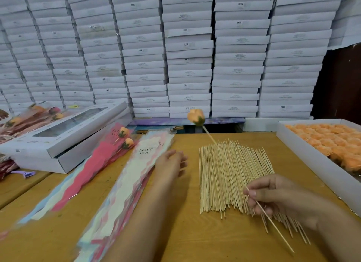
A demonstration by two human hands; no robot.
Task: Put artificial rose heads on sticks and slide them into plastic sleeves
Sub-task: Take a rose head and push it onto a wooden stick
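Note:
My right hand [281, 195] pinches a long wooden stick [273, 222] that carries an orange rose head [196, 117] at its far end, raised above the table's back edge. A loose pile of bare sticks [224, 179] lies on the wooden table under that stick. My left hand [170, 165] hovers open, slightly blurred, at the right edge of a stack of plastic sleeves [125, 185] printed "LOVE YOU". A second stack with a red sleeve [88, 170] on top lies further left, holding two sleeved roses [125, 137].
A white box of several orange rose heads [332, 142] stands at the right. Grey window-lid boxes [64, 138] sit at the left, with finished sleeved roses [33, 115] behind them. A purple cutter [24, 173] lies near the left edge. Stacked white boxes [187, 53] wall the back.

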